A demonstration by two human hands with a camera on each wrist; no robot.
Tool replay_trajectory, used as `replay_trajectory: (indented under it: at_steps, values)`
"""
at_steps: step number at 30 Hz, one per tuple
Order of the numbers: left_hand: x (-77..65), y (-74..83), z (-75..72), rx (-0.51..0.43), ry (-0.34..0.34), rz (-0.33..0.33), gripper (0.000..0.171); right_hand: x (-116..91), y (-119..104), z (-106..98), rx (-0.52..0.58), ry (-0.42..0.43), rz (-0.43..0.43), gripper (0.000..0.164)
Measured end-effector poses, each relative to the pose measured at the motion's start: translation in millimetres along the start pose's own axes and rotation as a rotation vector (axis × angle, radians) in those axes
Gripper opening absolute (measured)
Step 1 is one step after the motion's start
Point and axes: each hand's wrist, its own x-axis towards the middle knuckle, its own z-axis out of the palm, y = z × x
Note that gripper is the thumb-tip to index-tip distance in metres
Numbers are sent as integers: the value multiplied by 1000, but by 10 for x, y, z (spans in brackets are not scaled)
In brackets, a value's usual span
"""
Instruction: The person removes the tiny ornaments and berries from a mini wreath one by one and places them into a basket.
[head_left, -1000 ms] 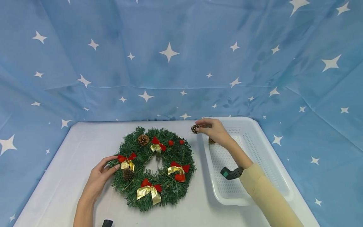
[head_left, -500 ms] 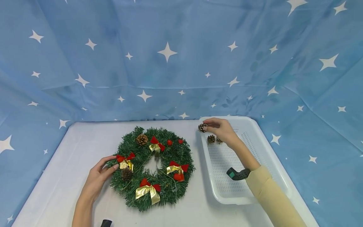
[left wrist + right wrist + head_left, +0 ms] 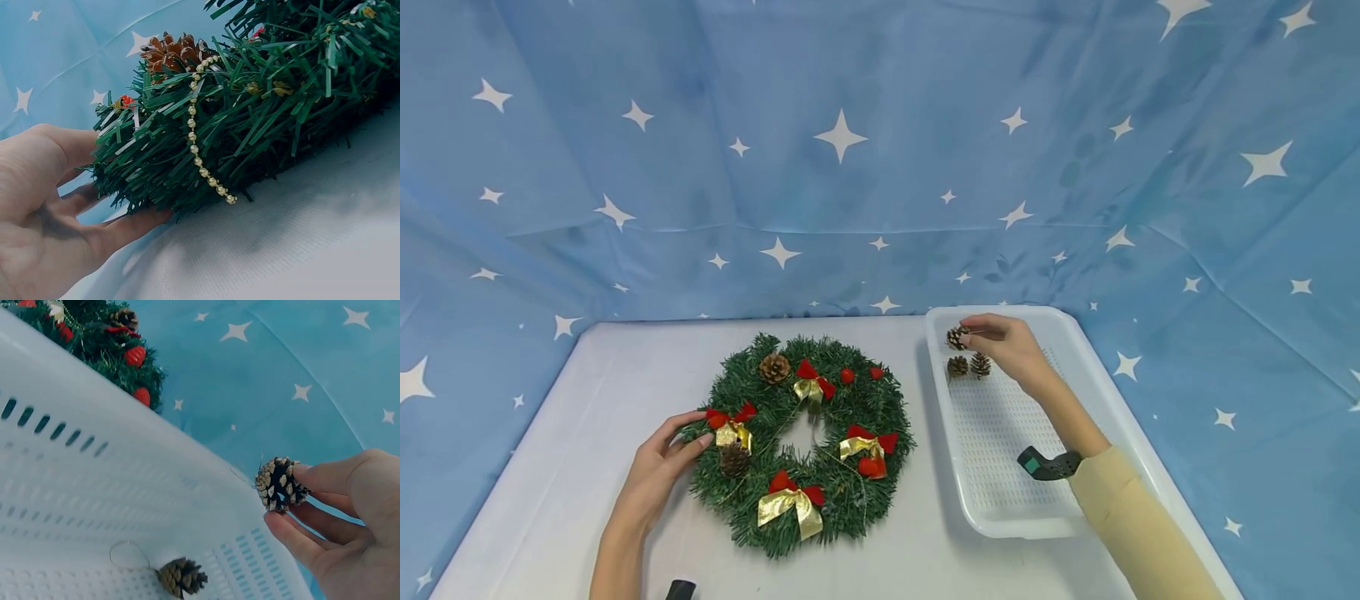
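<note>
A green tinsel Christmas wreath lies on the table, decorated with several red-and-gold bows, red berries and pinecones. My left hand holds its left edge between thumb and fingers. In the left wrist view, a gold bead string hangs down the outer side of the wreath near that hand. My right hand pinches a small pinecone with a thin wire loop, over the far left corner of a white plastic basket. Two more pinecones, one on the left and one on the right, lie inside the basket.
Slotted walls and a raised rim surround the basket. A blue star-printed cloth hangs behind and beside the table. A black wrist device sits on my right wrist, below a pale yellow sleeve.
My right hand has carried the pinecone rightward from beyond the basket's left rim to over its inside. Both pinecones in the basket have come into fuller view. My left hand stays at the wreath.
</note>
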Motion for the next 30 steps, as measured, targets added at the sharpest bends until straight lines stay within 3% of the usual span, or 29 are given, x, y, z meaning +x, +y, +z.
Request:
replay_trajectory:
  at_steps: [30]
  values:
    - [4, 0, 0, -4, 0, -6, 60, -72, 508, -287, -55, 87, 108, 44]
